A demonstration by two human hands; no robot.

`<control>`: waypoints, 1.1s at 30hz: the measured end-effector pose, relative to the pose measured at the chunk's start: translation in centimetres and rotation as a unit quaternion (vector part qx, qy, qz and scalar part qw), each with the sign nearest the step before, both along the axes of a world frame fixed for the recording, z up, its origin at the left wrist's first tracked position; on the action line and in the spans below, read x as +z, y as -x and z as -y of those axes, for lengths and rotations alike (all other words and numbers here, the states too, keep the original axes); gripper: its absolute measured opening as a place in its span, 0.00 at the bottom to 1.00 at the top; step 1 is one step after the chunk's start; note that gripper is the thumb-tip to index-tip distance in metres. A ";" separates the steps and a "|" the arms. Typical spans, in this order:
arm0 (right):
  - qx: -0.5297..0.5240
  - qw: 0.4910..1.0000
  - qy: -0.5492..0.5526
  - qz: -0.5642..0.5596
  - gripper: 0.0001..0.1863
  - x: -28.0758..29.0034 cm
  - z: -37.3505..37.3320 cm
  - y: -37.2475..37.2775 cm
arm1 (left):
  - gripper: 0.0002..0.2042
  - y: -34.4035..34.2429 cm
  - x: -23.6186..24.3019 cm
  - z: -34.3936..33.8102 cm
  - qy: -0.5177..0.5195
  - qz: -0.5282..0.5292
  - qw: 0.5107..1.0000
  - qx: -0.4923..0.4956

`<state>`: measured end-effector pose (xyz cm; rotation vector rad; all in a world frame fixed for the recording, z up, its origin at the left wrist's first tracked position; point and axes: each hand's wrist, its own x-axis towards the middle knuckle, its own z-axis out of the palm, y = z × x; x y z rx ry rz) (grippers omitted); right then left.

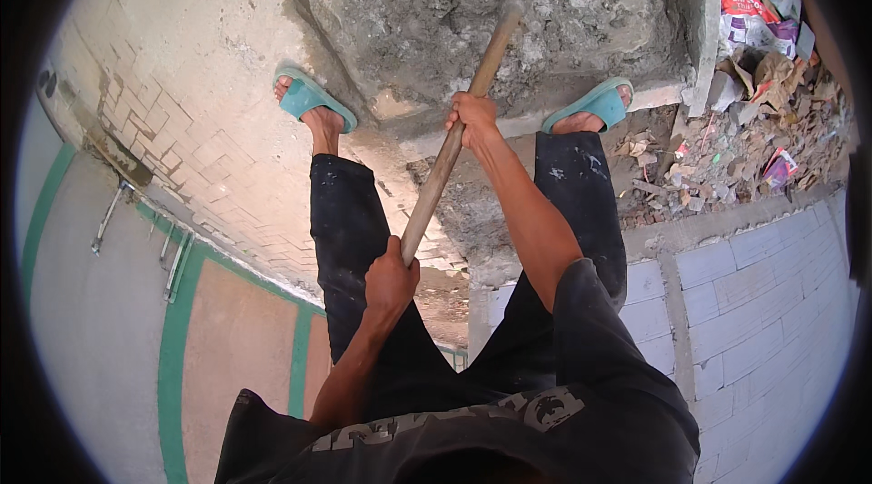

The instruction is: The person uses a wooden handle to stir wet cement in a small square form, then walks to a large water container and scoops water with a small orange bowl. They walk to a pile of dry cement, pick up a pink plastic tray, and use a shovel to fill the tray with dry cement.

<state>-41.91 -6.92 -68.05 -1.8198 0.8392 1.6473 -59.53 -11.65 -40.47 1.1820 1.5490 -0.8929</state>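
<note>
Both hands are wrapped round a long wooden tool handle (442,166), which slants away from me and to the right. My left hand (391,282) grips its near end, in front of my left thigh. Further along the shaft, between my feet, my right hand (472,116) is closed round it. The handle's far end reaches over wet grey mortar (418,21) and is blurred there. Whatever head the tool has cannot be made out, so its kind does not show.
My feet, in teal slippers (318,101), stand apart at the mortar's near side. A raised concrete edge (704,21) bounds it on the right. Beyond lie rubble and torn packaging (763,93). A block wall (754,302) stands at right, a green-striped wall (173,348) at left.
</note>
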 end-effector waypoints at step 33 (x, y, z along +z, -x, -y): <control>0.211 0.965 -0.041 0.149 0.12 5.2 1.3 2.1 | 0.12 1.3 -1.9 13.2 -0.048 0.121 0.952 0.276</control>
